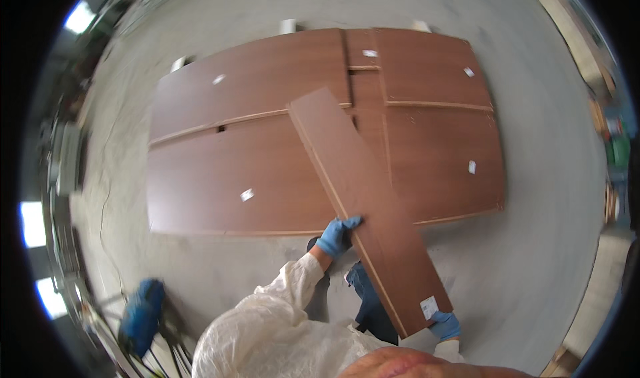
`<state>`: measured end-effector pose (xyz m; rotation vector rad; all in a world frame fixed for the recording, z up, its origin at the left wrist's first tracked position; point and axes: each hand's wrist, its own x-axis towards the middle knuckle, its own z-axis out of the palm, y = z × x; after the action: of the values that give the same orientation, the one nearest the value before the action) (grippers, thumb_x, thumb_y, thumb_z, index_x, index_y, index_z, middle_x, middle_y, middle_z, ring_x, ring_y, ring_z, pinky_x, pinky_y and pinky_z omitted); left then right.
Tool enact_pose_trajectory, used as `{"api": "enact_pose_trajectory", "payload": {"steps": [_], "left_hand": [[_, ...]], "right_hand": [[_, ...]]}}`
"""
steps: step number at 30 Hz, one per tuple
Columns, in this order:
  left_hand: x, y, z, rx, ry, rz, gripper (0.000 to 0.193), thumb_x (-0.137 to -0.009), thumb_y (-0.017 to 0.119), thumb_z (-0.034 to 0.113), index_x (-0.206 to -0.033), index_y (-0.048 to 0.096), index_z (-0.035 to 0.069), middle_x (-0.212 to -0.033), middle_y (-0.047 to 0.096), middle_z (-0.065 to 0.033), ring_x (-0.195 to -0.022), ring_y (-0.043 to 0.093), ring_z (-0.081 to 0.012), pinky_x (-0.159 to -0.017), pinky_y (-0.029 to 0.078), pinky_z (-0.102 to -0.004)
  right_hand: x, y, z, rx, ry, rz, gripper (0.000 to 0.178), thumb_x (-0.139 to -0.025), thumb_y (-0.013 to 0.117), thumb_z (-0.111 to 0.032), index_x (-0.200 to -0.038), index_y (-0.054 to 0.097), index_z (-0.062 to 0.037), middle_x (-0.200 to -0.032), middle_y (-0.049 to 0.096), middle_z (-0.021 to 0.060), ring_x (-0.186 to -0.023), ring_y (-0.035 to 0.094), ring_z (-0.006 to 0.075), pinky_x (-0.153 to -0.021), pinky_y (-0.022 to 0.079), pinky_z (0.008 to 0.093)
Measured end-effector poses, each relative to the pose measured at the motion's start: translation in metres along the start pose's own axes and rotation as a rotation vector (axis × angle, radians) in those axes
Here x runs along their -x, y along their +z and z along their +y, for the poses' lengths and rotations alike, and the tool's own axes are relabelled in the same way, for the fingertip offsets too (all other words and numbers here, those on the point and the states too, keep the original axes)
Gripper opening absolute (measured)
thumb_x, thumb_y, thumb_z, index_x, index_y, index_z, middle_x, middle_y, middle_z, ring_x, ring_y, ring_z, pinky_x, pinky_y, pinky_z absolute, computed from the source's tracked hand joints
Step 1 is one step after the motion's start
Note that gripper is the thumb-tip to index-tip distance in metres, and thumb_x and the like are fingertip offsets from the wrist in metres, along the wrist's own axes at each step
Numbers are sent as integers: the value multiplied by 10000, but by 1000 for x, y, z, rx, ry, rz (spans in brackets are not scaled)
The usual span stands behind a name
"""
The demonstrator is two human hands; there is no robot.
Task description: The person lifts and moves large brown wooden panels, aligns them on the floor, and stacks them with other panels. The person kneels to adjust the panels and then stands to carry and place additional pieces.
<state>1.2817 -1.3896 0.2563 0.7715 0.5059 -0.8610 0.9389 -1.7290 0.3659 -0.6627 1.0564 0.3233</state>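
A long narrow reddish-brown board [373, 211] with a lighter edge slants across the middle, held up in front of me. My left hand [337, 235], in a blue glove, grips its left long edge with the thumb on top. At the near right end, my right hand [445, 325], also gloved in blue, is closed on the corner beside a white label [429, 307]. The fingers of both hands are partly hidden under the board. Its far end overlaps larger brown panels [227, 168] lying beyond; whether it touches them I cannot tell.
Several brown panels with white labels, such as the far right panel [430, 68], lie on pale supports [288, 26] over the grey floor [547, 178]. A blue object [141, 317] stands at the lower left. A cable [103, 211] runs along the left floor.
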Motion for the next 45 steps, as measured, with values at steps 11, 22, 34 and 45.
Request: {"api": "enact_pose_trajectory", "payload": {"steps": [11,22,34,45], "left_hand": [[436,32,-58,629,496,524,323,-922,723,74,-1240,672,45,-1173,724,-107,-1072,703,-272,-985,567,-427],[659,-83,-211,1016,776,696,336,-899,736,112,-1213,674,11,-1151,712,-167,-1049,700,-337,-941,589,-508],[845,-203,-256,1121,1450,989,396,-893,737,39,-1279,653,8,-1216,716,-94,-1101,695,-236,-1006,563,-374],[997,-371,-293,1296,1754,1275,293,-909,726,58,-1192,717,-19,-1197,728,-112,-1092,698,-223,-1017,559,-358]], "right_hand": [[-54,139,-79,676,572,-574,577,-824,752,-45,-1380,598,-71,-1305,682,101,-1202,639,333,-1065,484,559],[-3,402,113,1122,753,-811,470,-851,717,-67,-1311,630,-29,-1248,707,168,-1159,664,378,-1090,476,577],[117,595,437,1585,886,-904,527,-817,710,-66,-1332,615,-11,-1286,702,146,-1175,657,364,-1108,460,558],[216,787,847,2032,1005,-1150,356,-825,738,-80,-1173,699,-12,-1165,742,97,-1099,689,286,-1020,526,472]]}}
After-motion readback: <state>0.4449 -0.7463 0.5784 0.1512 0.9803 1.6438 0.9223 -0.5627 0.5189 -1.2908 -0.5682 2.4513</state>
